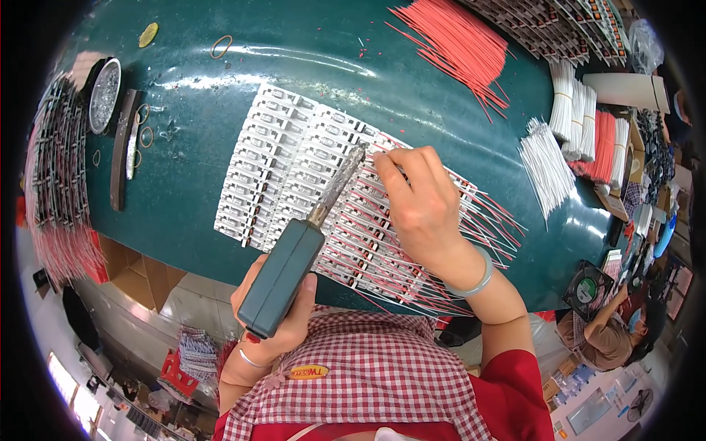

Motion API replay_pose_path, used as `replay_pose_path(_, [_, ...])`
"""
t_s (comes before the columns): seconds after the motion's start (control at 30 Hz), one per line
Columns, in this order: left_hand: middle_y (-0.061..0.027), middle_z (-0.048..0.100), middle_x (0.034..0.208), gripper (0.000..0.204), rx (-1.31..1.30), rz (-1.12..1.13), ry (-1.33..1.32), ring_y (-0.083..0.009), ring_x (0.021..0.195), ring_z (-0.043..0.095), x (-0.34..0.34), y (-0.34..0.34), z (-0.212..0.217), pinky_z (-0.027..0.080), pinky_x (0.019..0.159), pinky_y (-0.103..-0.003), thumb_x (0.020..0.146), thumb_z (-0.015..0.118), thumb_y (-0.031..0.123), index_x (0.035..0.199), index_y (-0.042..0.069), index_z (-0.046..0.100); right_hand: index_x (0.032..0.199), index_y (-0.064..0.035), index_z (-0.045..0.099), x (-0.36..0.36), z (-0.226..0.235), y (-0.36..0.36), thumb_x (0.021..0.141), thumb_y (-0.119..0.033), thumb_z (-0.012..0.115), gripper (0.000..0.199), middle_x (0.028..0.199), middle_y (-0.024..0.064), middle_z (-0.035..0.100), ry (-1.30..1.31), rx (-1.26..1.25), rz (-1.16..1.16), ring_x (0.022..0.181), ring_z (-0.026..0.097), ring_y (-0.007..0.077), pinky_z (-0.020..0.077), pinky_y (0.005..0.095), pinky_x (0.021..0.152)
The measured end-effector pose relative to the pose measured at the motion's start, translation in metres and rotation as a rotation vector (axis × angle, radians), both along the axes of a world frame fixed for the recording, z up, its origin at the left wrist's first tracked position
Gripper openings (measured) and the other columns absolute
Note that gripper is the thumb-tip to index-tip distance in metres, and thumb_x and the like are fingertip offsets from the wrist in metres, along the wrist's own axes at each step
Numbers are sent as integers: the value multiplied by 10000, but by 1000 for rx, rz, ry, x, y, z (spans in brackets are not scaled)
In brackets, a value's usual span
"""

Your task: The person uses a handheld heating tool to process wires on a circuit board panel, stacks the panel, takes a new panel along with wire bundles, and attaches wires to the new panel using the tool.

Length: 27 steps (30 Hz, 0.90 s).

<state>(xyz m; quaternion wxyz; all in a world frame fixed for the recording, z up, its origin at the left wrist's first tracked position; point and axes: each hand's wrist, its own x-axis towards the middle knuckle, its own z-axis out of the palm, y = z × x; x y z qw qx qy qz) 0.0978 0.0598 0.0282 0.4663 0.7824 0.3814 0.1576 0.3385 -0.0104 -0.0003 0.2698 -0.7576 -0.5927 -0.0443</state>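
My left hand is closed around the dark green boxy handle of a soldering iron. Its long metal tip points up and to the right, over a panel of small white parts laid in rows with metal pieces. Right by that tip, my right hand pinches what looks like a thin wire, mostly hidden by the fingers, at the panel's upper right. Many red and white wires run from the panel's right-hand rows and pass beneath my right hand and wrist.
Loose red wires and white wires lie on the green table. Bundled wires stand at the right. A round dish, a dark bar and stacked wired panels are at left. A co-worker sits at far right.
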Motion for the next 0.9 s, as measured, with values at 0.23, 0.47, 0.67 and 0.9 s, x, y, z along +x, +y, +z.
replay_pose_path(0.23, [-184, 696, 946, 280, -29, 19, -56, -275, 728, 681, 3, -1, -3, 546, 660, -325, 757, 774, -32, 1030, -52, 719, 1052, 53, 665, 5, -1, -3, 698, -5, 673, 358, 970, 115, 604, 17, 44, 20, 851, 591, 256, 522, 340, 672])
replay_pose_path(0.47, [-152, 701, 959, 264, -177, 80, -16, -213, 758, 692, 13, 1, 2, 548, 675, -298, 773, 775, -41, 1030, -59, 715, 1036, 26, 693, 12, -6, 2, 694, 92, 705, 348, 920, 108, 637, 28, 91, -8, 799, 608, 263, 516, 362, 651])
replay_pose_path(0.67, [-130, 690, 950, 251, -141, 39, -42, -202, 733, 676, 28, 7, 11, 534, 662, -281, 791, 768, -56, 1033, -49, 704, 1035, 26, 692, 12, -6, 3, 677, 88, 692, 363, 925, 112, 638, 12, 65, -21, 812, 608, 268, 520, 367, 657])
replay_pose_path(0.9, [-124, 685, 936, 230, -70, 2, -63, -205, 709, 660, 25, 5, 2, 526, 645, -286, 795, 769, -60, 1014, -45, 699, 1035, 49, 683, 13, -5, 3, 682, 24, 681, 354, 958, 118, 626, -24, 24, -1, 844, 603, 266, 529, 355, 676])
